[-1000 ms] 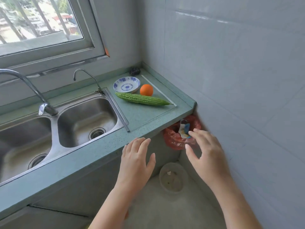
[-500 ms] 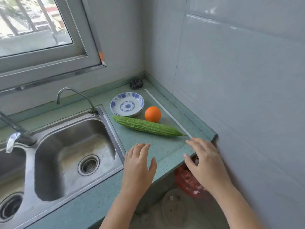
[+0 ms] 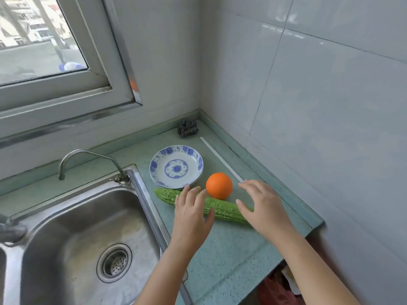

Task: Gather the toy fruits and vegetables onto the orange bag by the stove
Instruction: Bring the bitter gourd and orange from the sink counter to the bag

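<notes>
A toy orange (image 3: 219, 185) sits on the green counter (image 3: 231, 249) beside a blue-and-white dish (image 3: 176, 166). In front of them lies a long green bitter gourd (image 3: 221, 209), running left to right. My left hand (image 3: 191, 213) hovers open over the gourd's left half, fingers spread. My right hand (image 3: 262, 205) is open over the gourd's right end, just right of the orange. Neither hand holds anything. No stove is in view.
A steel sink (image 3: 83, 245) with a tap (image 3: 88, 161) fills the left. A dark scrubber (image 3: 187, 128) lies in the back corner. A white strip (image 3: 220, 159) runs along the tiled right wall. A red bag (image 3: 277, 291) hangs below the counter's end.
The view has come closer to the counter corner. Both hands have moved forward from the counter's front edge to above the bitter gourd.
</notes>
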{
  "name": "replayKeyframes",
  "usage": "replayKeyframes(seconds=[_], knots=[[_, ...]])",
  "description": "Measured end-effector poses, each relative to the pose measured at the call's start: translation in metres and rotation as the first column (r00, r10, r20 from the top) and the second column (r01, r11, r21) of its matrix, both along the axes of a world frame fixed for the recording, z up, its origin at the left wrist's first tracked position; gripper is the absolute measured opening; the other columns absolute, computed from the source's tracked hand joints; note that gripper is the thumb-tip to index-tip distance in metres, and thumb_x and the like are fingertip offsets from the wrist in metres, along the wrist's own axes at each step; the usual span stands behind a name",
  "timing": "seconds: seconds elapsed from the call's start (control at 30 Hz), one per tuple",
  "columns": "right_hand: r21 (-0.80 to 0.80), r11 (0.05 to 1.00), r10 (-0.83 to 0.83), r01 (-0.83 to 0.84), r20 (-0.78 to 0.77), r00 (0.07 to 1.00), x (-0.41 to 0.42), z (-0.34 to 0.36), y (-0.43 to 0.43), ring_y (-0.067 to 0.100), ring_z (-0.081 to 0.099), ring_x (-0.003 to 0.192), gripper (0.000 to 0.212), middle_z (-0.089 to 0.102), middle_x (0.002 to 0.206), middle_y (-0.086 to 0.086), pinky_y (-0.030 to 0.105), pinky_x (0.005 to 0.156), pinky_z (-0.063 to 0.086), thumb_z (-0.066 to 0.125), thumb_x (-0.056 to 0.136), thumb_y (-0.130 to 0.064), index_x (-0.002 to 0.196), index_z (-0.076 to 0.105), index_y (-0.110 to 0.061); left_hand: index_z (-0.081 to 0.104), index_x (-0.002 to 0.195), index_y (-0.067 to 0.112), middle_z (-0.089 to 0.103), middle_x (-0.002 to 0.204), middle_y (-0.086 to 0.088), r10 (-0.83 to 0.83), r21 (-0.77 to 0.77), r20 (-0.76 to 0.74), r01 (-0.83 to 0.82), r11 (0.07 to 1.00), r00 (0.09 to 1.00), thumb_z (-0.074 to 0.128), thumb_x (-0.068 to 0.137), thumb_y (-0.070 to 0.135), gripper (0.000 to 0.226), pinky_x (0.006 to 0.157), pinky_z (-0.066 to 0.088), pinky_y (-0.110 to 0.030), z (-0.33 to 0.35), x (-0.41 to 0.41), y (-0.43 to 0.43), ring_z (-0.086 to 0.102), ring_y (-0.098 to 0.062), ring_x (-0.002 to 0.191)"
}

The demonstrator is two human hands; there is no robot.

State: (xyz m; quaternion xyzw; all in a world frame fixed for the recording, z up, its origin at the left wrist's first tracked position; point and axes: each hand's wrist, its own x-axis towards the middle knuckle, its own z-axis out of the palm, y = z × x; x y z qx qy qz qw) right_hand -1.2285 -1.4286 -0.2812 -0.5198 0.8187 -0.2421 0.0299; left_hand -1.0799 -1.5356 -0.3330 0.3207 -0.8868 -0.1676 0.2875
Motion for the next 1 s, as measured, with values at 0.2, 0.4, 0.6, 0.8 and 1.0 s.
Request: replayKeyframes(seconds=[0.2,0.4,0.6,0.8,1.0], knots=[[0.066,0.998,-0.013,0.008,0.078,0.997,-0.012,-0.014,-0.040,0.022,0.039,0.123,0.050,0.047,0.133,0.005,0.032,0.101,0.030,0.061,0.084,-0.029,0.130,0.046,-0.014,0.053,0.115,0.013,0.060,0.117,-0.010,-0.109,0.007,0.089,0.109,0.994,0.990,0.048,0.081,0.041,0.044,0.093,0.042,-0.054,-0.022,-0.013,-0.028,0.045,-0.036,0.121],[0.116,0.993,-0.013,0.000,0.117,0.993,-0.020,-0.034,-0.078,0.024,0.035,0.126,0.058,0.043,0.136,0.006,0.039,0.103,0.032,0.065,0.080,-0.033,0.132,0.045,-0.017,0.058,0.114,0.011,0.062,0.114,-0.009,-0.149,0.009,0.142,0.149,0.989,0.979,0.055,0.076,0.047,0.052,0.091,0.044,-0.050,-0.038,-0.022,-0.051,0.048,-0.033,0.116],[0.186,0.982,0.020,-0.046,0.140,0.990,-0.022,-0.061,-0.099,0.023,0.033,0.128,0.063,0.037,0.140,0.004,0.036,0.102,0.032,0.066,0.078,-0.038,0.133,0.041,-0.021,0.051,0.114,0.015,0.063,0.111,-0.010,-0.142,0.043,0.149,0.137,0.990,0.979,0.081,0.060,0.039,0.067,0.090,0.044,-0.053,-0.052,-0.021,-0.054,0.053,-0.036,0.113],[0.175,0.983,0.015,-0.053,0.211,0.977,-0.023,-0.074,-0.103,0.026,0.036,0.125,0.070,0.030,0.143,0.003,0.038,0.093,0.041,0.069,0.075,-0.038,0.136,0.036,-0.026,0.049,0.115,0.016,0.064,0.110,-0.007,-0.120,0.024,0.185,0.118,0.993,0.975,0.048,0.073,0.057,0.059,0.090,0.044,-0.049,-0.064,-0.020,-0.058,0.058,-0.031,0.108],[0.123,0.992,0.012,-0.042,0.236,0.972,-0.026,-0.084,-0.100,0.027,0.040,0.121,0.069,0.031,0.140,0.004,0.038,0.090,0.042,0.072,0.073,-0.036,0.133,0.038,-0.025,0.051,0.113,0.019,0.065,0.106,0.000,-0.131,-0.047,0.264,0.149,0.988,0.955,0.053,0.067,0.064,0.064,0.092,0.043,-0.046,-0.072,-0.014,-0.055,0.057,-0.022,0.102]])
